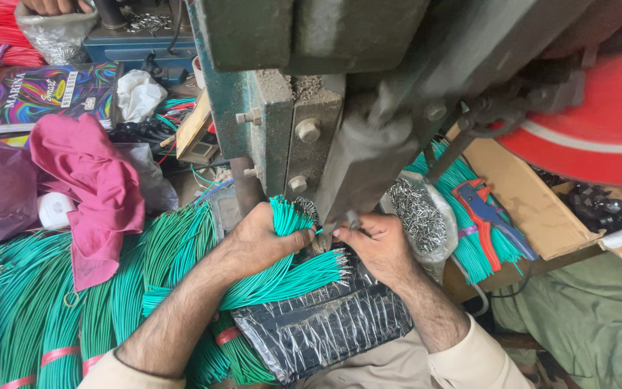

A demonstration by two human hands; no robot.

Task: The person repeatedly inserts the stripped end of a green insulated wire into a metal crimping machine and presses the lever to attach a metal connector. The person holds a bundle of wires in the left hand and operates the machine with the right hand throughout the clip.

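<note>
Crowding a cluttered workbench (181, 184) — green wire bundles (52, 302), grimy press (311, 108).

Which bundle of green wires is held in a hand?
The short bundle in the left hand, right below the press; the others lie loose on the table or beside the box.

Two bare forearms, dark-haired, ending in the left hand (257, 241) and the right hand (377, 243). Cream sleeves (473, 360) pushed back near the elbows, loose and slightly creased. No rings or watch visible.

pink cloth (91, 184), wire stripper (485, 216)
</note>
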